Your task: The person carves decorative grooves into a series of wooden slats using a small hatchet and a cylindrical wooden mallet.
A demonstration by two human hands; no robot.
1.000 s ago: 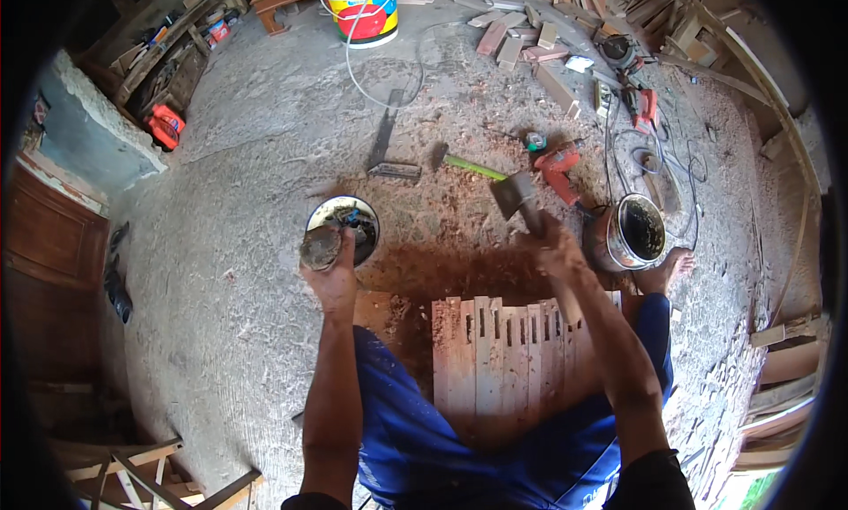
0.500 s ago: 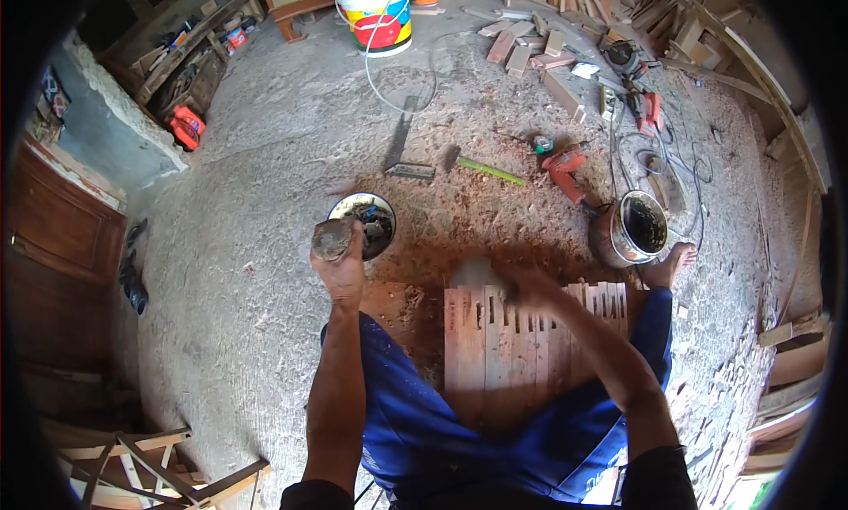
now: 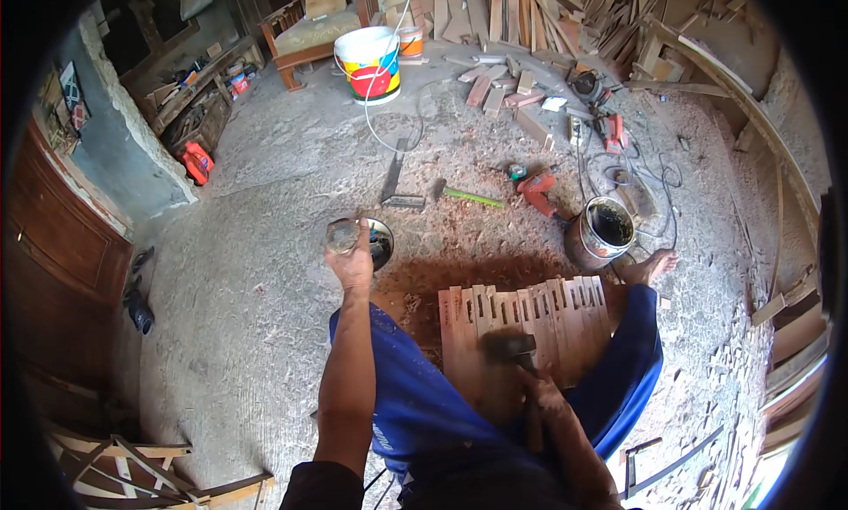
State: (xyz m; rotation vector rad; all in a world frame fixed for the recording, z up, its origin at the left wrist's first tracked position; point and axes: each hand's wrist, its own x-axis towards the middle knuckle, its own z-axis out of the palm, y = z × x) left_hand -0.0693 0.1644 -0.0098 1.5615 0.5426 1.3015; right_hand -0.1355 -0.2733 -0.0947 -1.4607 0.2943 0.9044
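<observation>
Our right hand (image 3: 548,397) grips the hammer (image 3: 511,347), likely head-heavy, best held by its handle (image 3: 533,429); our left hand (image 3: 352,264) clasps a round piece (image 3: 342,236).

There are two hands (image 3: 351,268), one mallet (image 3: 510,347), one hammer (image 3: 473,196).

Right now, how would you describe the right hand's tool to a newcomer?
Find the slotted boards between the legs. Seen over them, the right hand grips a blocky mallet, its handle dull, unlike the green-handled hammer lying beyond.
</observation>
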